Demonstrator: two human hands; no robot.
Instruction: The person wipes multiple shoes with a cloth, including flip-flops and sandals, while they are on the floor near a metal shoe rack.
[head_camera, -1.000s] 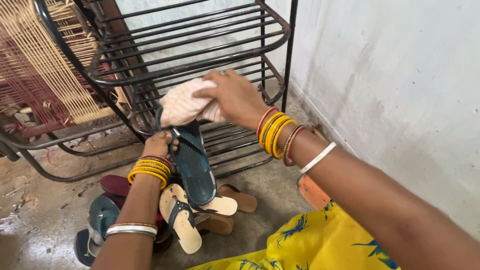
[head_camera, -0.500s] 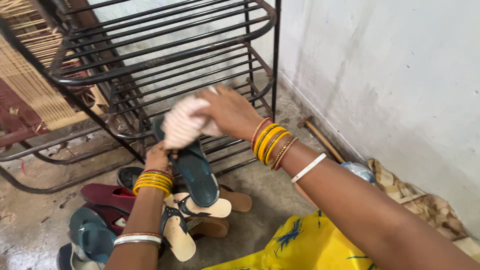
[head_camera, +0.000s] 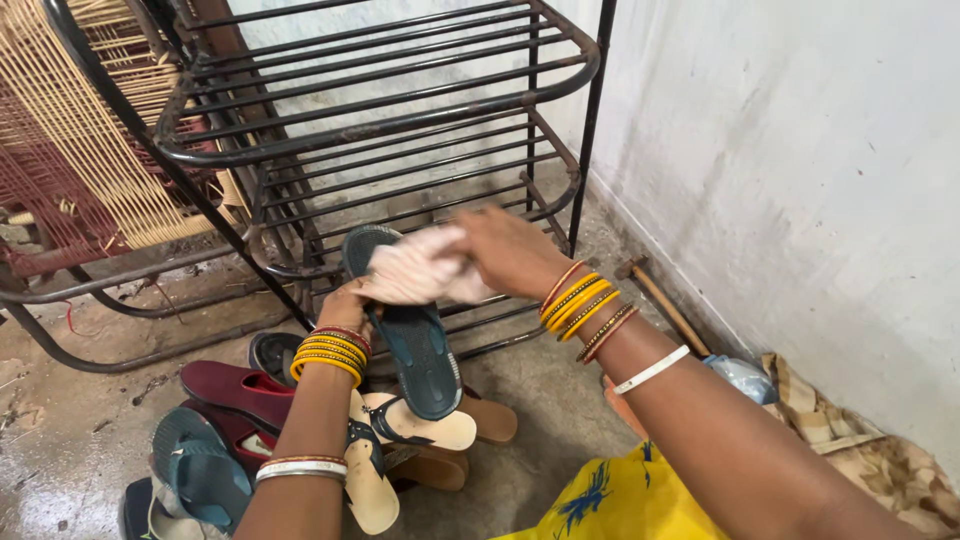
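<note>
A single head-worn camera looks steeply down and forward from close above the person's forearms; it faces a black metal rack (head_camera: 380, 110) by the white wall (head_camera: 800, 170); the concrete floor (head_camera: 80, 440) fills the lower frame.

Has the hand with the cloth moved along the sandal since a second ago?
Yes. The right hand and its cloth have slid from the toe end of the teal sandal toward its middle, away from the metal rack.

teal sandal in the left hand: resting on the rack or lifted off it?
Lifted. The left hand holds the dark teal rubber sandal tilted above the shoe pile, in front of the black metal rack; heel contact with the pile unclear.
</note>
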